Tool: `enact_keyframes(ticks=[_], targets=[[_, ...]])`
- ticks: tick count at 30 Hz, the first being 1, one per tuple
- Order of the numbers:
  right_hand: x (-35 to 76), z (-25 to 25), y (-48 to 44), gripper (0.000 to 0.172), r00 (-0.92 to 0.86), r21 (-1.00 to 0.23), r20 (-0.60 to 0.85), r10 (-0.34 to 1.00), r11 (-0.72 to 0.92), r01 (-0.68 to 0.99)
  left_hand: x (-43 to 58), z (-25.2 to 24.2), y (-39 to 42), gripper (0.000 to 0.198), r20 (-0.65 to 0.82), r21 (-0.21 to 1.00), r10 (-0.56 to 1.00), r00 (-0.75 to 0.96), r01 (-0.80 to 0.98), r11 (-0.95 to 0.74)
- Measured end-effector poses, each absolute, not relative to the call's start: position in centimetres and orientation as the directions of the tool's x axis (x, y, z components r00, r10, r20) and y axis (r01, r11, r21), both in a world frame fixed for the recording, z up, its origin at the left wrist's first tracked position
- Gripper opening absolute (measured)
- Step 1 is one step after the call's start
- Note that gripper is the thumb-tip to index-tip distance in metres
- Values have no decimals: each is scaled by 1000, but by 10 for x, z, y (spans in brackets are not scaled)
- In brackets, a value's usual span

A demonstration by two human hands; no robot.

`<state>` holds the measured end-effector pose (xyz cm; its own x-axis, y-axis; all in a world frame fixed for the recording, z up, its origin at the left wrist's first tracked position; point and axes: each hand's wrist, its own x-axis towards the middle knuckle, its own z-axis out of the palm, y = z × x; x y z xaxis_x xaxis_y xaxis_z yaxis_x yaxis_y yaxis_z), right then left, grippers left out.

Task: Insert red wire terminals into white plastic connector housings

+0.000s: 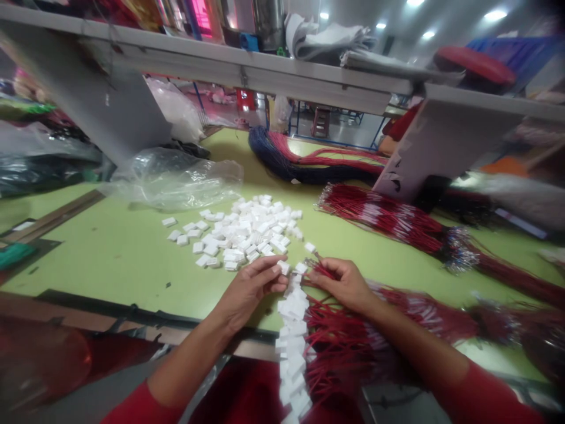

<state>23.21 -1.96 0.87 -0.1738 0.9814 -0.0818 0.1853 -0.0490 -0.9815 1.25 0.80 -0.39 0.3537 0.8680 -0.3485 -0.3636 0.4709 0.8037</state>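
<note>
My left hand (249, 287) pinches a small white plastic connector (283, 267) between thumb and fingers. My right hand (342, 282) is closed on thin red wires (318, 270) whose ends point toward that connector. Below the hands runs a column of white connectors with red wires attached (295, 335), hanging over the table's front edge. A loose pile of white connectors (247, 232) lies on the green table (119, 253) just beyond my hands.
Bundles of red wires (388, 218) lie to the right, and a blue and red bundle (304, 162) sits farther back. A crumpled clear plastic bag (176, 179) rests at the back left. A grey shelf (265, 73) spans overhead on slanted supports.
</note>
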Motion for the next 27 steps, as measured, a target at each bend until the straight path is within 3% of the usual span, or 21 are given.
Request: enact_keyframes(ticks=[10,21,27], targets=[[234,12,-21,29,-138,-962,44,989,79,262,24,-4,3,33,-431,767,847,311,-367,526],[233,7,-21,16,-138,-926,155,978,192,324,21,-4,-2,29,-378,808,860,344,-332,488],[232,4,-21,16,-171,-926,132,976,183,329,15,-2,-1,27,-322,885,895,309,-237,400]])
